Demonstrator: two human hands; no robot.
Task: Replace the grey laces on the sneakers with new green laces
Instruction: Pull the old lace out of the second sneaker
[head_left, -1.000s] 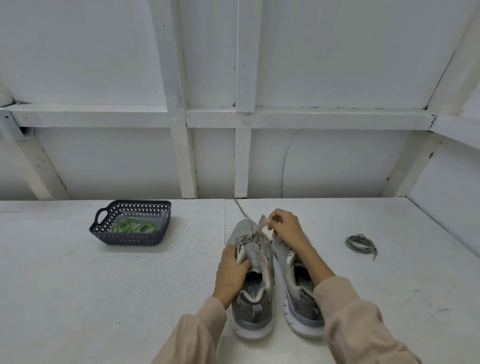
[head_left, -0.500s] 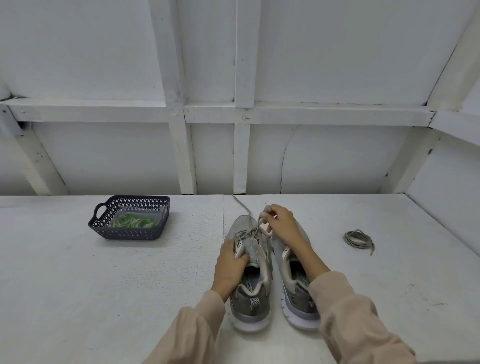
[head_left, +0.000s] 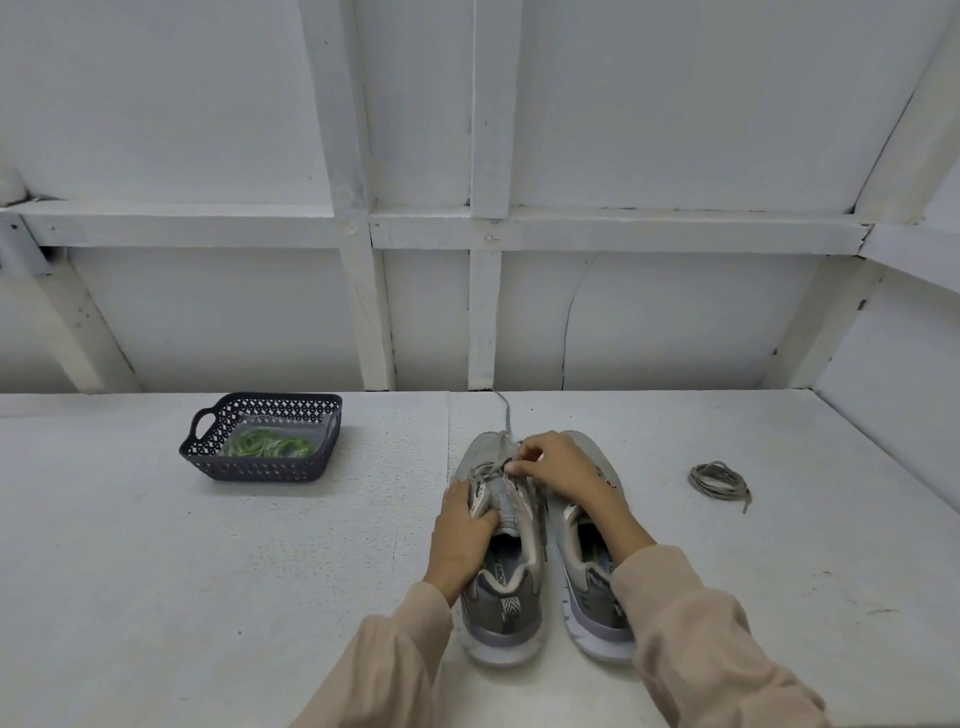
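Light was even, diffuse, cool white. Faint soft shadows lay beside the dark perforated plastic basket (head_left: 270, 470) and the grey mesh sneakers (head_left: 501, 608). Wide-angle lens bowed the white painted wall beams (head_left: 485, 130) toward the frame edges. Beige fabric sleeves (head_left: 717, 649) looked slightly soft.

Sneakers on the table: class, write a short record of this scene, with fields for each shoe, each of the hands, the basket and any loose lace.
Left sneaker: upright on the table, grey lace partly threaded, one end trailing beyond the toe
Right sneaker: beside it, no lace visible
Left hand: grips the left sneaker's side
Right hand: pinches the grey lace at the eyelets
Basket: far left, holds green laces
Loose lace: grey coil, lying right of the shoes
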